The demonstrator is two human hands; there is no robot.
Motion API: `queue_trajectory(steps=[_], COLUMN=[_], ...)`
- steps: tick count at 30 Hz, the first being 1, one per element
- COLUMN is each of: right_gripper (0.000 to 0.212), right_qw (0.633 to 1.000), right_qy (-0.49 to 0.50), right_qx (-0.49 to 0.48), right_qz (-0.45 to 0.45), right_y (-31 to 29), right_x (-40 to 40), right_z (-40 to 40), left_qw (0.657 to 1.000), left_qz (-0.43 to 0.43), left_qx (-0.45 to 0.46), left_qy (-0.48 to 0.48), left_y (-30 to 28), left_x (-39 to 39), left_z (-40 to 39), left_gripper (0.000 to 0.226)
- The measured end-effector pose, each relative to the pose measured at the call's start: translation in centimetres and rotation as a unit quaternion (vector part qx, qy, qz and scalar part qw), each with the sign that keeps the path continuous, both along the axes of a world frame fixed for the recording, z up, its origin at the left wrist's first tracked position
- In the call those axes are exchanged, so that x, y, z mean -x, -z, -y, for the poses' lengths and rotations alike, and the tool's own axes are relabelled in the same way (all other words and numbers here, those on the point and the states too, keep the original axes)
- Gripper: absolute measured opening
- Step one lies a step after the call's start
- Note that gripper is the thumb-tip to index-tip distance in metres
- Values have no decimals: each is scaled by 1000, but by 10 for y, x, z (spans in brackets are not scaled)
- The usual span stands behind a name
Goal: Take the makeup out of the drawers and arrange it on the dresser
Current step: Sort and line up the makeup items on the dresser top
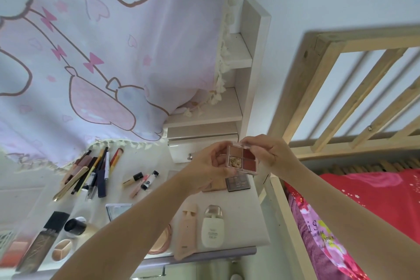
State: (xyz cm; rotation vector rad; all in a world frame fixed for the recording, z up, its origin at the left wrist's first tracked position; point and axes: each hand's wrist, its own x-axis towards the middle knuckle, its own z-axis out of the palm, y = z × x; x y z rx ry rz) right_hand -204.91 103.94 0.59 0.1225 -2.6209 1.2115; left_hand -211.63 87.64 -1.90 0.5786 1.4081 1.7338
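Observation:
A small clear eyeshadow palette (242,157) with brown, red and glitter pans is held up above the white dresser top (241,207). My left hand (209,166) grips its left and lower side, and my right hand (267,151) pinches its upper right corner. Under the palette, two flat compacts (238,183) lie on the dresser, partly hidden by my left hand. A row of pencils and brushes (91,171) lies at the left, with small lip tubes (142,179) beside them.
Nearer me lie a pink tube (186,232), a white bottle (213,226), a round pink compact (162,241), a dark foundation bottle (43,241) and a jar (73,226). A cartoon-print cloth (102,52) hangs behind. A drawer knob (190,156), shelves and a wooden bed frame (341,98) stand at the right.

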Motion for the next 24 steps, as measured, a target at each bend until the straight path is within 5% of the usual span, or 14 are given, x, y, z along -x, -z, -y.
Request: queue_trajectory(steps=[4,7,11,17,24], right_gripper=[54,28,30,35,36], right_qw=[998,974,942,904,872], right_qy=[6,57,118,136,135], right_qx=[58,178,235,192,164], right_qz=[32,125,210,358,440], right_y=[9,14,40,108,157], right_x=[1,1,-1,-18,-25], right_z=[-9,-16,-16,-6,0], left_qw=[1000,995,972,895,827], left_qz=[2,-38,-104,-206,-203], left_qx=[15,89,208,392,521], left_qy=[4,-2,-12,38,62], left_y=[2,6,22,75,122], left_x=[-2,-6,-23,-58,-93], left_z=[-2,-1,-2,1,-4], left_gripper=[68,67,70,44,18])
